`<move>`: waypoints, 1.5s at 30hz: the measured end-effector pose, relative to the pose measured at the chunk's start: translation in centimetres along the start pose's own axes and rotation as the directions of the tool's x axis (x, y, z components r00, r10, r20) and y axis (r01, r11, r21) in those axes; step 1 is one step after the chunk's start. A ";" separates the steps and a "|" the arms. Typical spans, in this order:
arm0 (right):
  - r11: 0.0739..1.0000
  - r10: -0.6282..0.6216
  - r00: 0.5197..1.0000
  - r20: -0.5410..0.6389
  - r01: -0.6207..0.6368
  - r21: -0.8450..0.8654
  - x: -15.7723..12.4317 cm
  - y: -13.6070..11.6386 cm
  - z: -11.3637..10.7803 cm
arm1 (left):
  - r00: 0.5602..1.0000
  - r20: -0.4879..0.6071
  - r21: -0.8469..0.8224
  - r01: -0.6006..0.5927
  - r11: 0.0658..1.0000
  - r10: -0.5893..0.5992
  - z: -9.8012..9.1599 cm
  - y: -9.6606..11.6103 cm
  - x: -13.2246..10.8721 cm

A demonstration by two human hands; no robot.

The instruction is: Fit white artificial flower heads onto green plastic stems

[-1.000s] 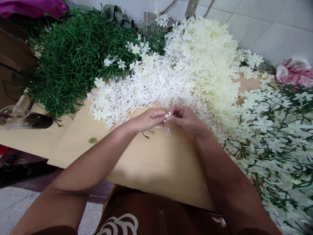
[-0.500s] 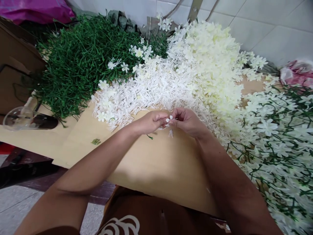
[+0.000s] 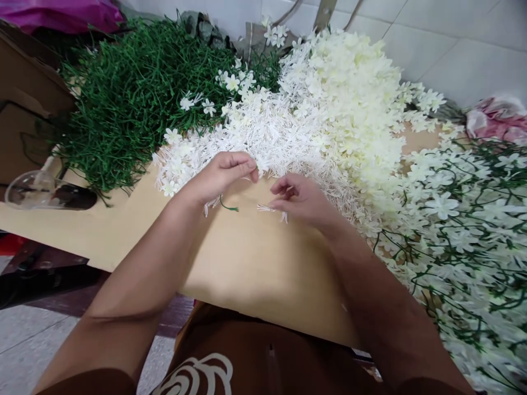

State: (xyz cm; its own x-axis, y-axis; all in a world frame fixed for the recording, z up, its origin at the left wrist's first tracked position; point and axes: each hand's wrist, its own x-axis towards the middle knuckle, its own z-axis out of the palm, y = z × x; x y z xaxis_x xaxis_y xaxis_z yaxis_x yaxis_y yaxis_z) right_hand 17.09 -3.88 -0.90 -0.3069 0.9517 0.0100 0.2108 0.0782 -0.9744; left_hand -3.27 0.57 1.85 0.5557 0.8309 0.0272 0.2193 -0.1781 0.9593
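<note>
Left hand: we had our left hand [image 3: 218, 178] at the near edge of the heap of white stamens [image 3: 280, 137], fingers curled in and thumb pressed to the fingertips. We could not tell whether a stamen was caught between them.
Under the left hand: a short green stem [image 3: 229, 208] stuck out from beneath the palm over the tan board [image 3: 255, 263], with a small white tuft just beside it.
Right hand: our right hand [image 3: 302, 200] lay low over the board, apart from the left, thumb and fingers pinched together on a stamen sprig [image 3: 265, 208].
Stamen sprig: it pointed left from the right thumb toward the green stem, near it but not touching, close above the board.
White stamens: the heap spread across the far side of the board, touching both hands' fingertips.
Cream petals: a tall heap of cream petals [image 3: 354, 99] rose behind and to the right of the stamens.
Green heap: a mound of bare green stems [image 3: 132, 93] filled the far left, a few white blossoms on its right edge.
Finished sprays: flowered sprays [image 3: 461, 219] were piled along the right edge.
Edges: a clear container [image 3: 28, 189] lay on its side at the left; a pink bag [image 3: 494, 118] sat at the far right.
</note>
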 end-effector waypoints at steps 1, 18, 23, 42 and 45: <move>0.990 -0.030 0.999 0.016 0.032 -0.140 -0.1 -0.2 0.4 | 0.998 -0.059 0.026 -0.015 1.000 0.017 -0.6 0.3 -0.1; 0.849 -0.236 0.940 -0.248 0.075 -0.524 -0.1 -0.3 -2.7 | 0.985 -0.134 0.500 0.164 0.850 -0.111 -2.0 0.1 0.8; 0.903 -0.267 0.892 -0.366 0.099 -0.418 0.1 -0.4 -3.1 | 0.937 -0.346 0.673 0.207 0.710 0.055 -2.7 1.2 5.8; 0.993 -0.111 0.873 -0.476 0.079 -0.088 0.0 -1.6 -3.7 | 0.899 -0.416 0.568 0.142 0.811 0.134 1.1 2.0 14.8; 0.996 -0.082 0.865 -0.495 0.091 -0.007 0.1 -1.7 -3.7 | 0.876 -0.478 0.338 0.120 0.933 0.060 0.1 2.4 13.7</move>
State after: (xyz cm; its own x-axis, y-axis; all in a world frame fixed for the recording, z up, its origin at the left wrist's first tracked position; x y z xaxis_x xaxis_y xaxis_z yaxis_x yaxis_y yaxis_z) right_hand 20.11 -2.83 1.60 0.1765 0.9638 0.1997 0.1885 0.1661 -0.9679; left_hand 4.95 11.44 4.45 0.1171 0.9693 0.2162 0.5425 -0.2448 0.8036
